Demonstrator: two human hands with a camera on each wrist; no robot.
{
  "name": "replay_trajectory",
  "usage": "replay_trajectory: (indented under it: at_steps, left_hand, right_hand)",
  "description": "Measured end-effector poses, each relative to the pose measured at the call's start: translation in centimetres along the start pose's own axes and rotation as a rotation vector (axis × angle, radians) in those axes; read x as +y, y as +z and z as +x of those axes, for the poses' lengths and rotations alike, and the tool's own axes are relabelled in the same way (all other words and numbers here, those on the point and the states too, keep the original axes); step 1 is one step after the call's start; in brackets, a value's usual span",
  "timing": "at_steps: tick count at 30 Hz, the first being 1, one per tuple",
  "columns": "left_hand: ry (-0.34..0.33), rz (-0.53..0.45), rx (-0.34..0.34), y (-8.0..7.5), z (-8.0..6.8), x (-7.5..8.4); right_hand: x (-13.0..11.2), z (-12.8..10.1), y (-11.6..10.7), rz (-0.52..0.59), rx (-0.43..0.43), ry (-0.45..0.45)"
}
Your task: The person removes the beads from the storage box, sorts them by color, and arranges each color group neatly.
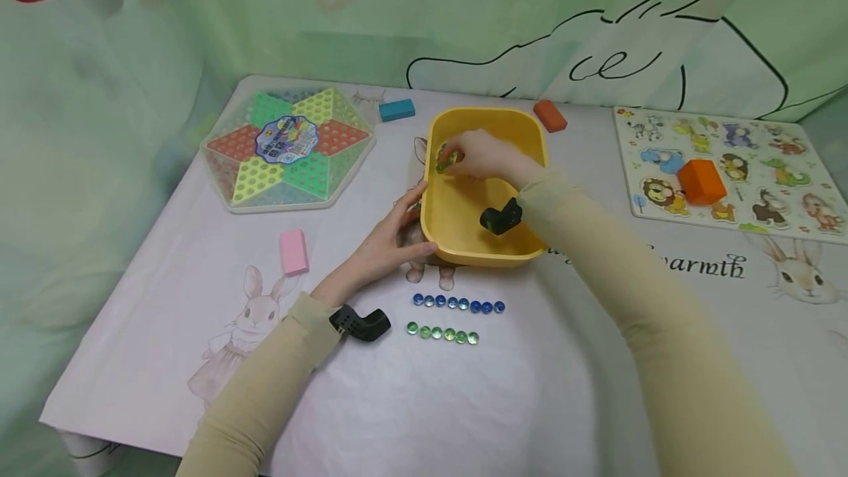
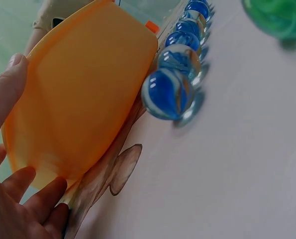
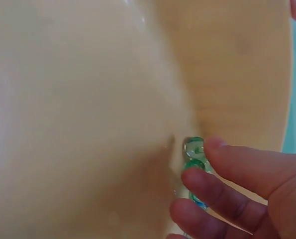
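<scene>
A yellow tub (image 1: 483, 230) stands on the table, with several green marbles (image 1: 445, 160) gathered at its left wall. My right hand (image 1: 480, 155) reaches inside, its thumb and fingertips close against those marbles (image 3: 194, 148); thumb and fingers stand apart in the right wrist view, and part of the marbles is hidden behind them. My left hand (image 1: 391, 238) rests against the tub's outer left side, fingers spread along the wall and thumb by the near rim. In front of the tub lie a row of blue marbles (image 1: 453, 302) and a row of green marbles (image 1: 437, 333).
A star-patterned marble board (image 1: 265, 182) lies at the left. Pink (image 1: 294, 252), blue (image 1: 397, 110) and red (image 1: 550, 115) blocks surround the tub. On the right, an orange block (image 1: 702, 182) sits on an animal puzzle board (image 1: 748, 168). Curtains hang behind the table.
</scene>
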State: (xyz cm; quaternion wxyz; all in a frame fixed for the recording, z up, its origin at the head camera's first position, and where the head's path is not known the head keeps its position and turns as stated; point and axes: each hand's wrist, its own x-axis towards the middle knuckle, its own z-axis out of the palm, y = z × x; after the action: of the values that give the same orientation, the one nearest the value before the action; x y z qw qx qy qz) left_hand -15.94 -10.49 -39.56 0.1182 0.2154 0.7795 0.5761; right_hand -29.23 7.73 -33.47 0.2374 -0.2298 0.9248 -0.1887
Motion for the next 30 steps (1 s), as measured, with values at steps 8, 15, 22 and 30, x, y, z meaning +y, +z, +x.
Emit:
replay_trajectory:
  at_steps: [8, 15, 22, 30]
  left_hand:
    - [0.039, -0.005, 0.006, 0.2, 0.3, -1.2]
    - [0.026, -0.002, 0.007, 0.3, 0.3, -0.9]
    - [-0.012, 0.014, 0.017, 0.2, 0.1, -0.8]
    - [-0.007, 0.019, 0.008, 0.1, 0.0, -1.0]
  right_hand:
    - [-0.2, 0.4, 0.9, -0.081, 0.015, -0.017]
    - [-0.4, -0.1, 1.0, -0.131, -0.001, -0.053]
    - [-0.1, -1.2, 0.0, -0.104, -0.038, -0.055]
    - [1.0, -2.9, -1.4, -0.054, -0.061, -0.081]
